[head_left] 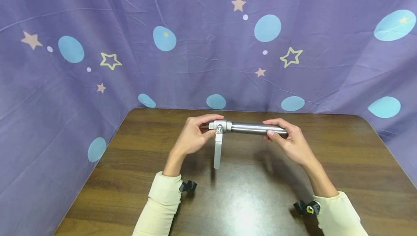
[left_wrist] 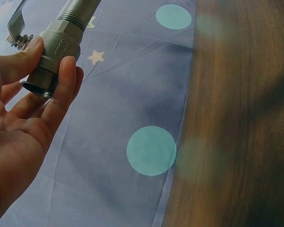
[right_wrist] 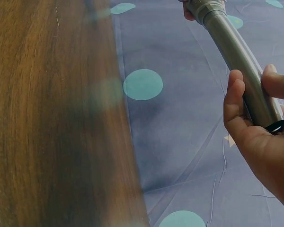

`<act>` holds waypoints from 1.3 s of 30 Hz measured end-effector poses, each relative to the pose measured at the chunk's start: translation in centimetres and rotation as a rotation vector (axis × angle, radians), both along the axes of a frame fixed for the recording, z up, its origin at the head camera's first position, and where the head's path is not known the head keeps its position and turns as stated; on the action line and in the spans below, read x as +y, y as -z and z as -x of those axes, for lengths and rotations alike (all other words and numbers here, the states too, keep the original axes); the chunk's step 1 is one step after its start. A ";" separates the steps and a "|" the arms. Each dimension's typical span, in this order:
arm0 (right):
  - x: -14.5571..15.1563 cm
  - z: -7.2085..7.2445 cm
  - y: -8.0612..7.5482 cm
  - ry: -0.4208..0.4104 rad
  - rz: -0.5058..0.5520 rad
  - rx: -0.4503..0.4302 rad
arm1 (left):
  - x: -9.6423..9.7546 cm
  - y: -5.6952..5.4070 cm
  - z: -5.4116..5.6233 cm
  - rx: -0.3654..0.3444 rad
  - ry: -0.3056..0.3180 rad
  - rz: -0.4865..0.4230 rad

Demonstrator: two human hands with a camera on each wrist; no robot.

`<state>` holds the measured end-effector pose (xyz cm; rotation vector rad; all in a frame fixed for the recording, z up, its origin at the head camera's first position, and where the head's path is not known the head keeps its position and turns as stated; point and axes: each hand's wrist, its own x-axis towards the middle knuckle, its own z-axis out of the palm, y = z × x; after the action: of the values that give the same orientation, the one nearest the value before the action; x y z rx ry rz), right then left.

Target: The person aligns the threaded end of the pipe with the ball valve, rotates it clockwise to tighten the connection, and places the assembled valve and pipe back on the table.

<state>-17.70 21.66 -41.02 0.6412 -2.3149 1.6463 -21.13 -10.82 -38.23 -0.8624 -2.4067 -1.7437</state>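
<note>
A silver ball valve (head_left: 222, 124) with a flat lever handle (head_left: 217, 152) is joined at its threaded end to a steel pipe (head_left: 249, 127). My left hand (head_left: 192, 134) grips the valve body, thumb on the near side and fingers on the far side. In the left wrist view the valve's open end (left_wrist: 40, 85) faces the palm, and thread shows where the pipe enters. My right hand (head_left: 291, 140) holds the pipe near its free end (right_wrist: 274, 125), thumb opposite the fingers. The assembly lies level above the table, its lever pointing toward me.
Below is a brown wooden table (head_left: 130, 181) with a bright glare spot near the front. A purple curtain (head_left: 202, 73) with stars and blue ovals surrounds its back and sides. Black wrist mounts (head_left: 188, 186) sit at both cream sleeves (head_left: 163, 199).
</note>
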 end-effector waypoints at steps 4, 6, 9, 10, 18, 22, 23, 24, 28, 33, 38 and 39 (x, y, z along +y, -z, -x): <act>-0.1 0.1 -0.1 -0.017 0.007 0.011 | -0.1 0.0 0.0 0.010 0.003 -0.011; -0.1 0.1 -0.1 -0.028 0.011 0.010 | -0.1 0.0 0.0 0.014 0.005 -0.016; -0.1 0.2 -0.2 -0.037 0.007 0.007 | -0.1 0.0 0.1 0.020 0.004 -0.022; -0.1 0.2 -0.2 -0.041 0.002 0.007 | -0.1 -0.1 0.1 0.020 0.005 -0.025; -0.2 -0.1 -0.3 -0.152 0.085 -0.040 | -0.3 -0.2 0.2 0.027 -0.005 -0.038; -0.2 -0.4 -0.4 -0.197 0.121 -0.056 | -0.4 -0.3 0.2 0.029 -0.009 -0.046; -0.2 -0.5 -0.4 -0.198 0.119 -0.056 | -0.4 -0.3 0.2 0.030 -0.008 -0.048; -0.3 -0.5 -0.4 -0.196 0.114 -0.050 | -0.4 -0.3 0.2 0.031 -0.006 -0.050; -0.3 -0.5 -0.2 -0.175 0.088 -0.035 | -0.4 -0.3 0.2 0.019 -0.002 -0.056; -0.5 -0.3 0.1 -0.079 0.025 0.021 | -0.4 -0.2 0.2 -0.003 0.006 -0.049; -0.8 -0.2 0.1 -0.002 -0.016 0.066 | -0.4 -0.2 0.1 -0.006 0.004 -0.038; -0.8 -0.2 0.1 0.006 -0.020 0.068 | -0.4 -0.2 0.0 -0.005 0.001 -0.035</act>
<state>-17.48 20.85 -41.10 0.6835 -2.2855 1.5759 -21.16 -11.27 -38.00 -0.8564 -2.3717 -1.7847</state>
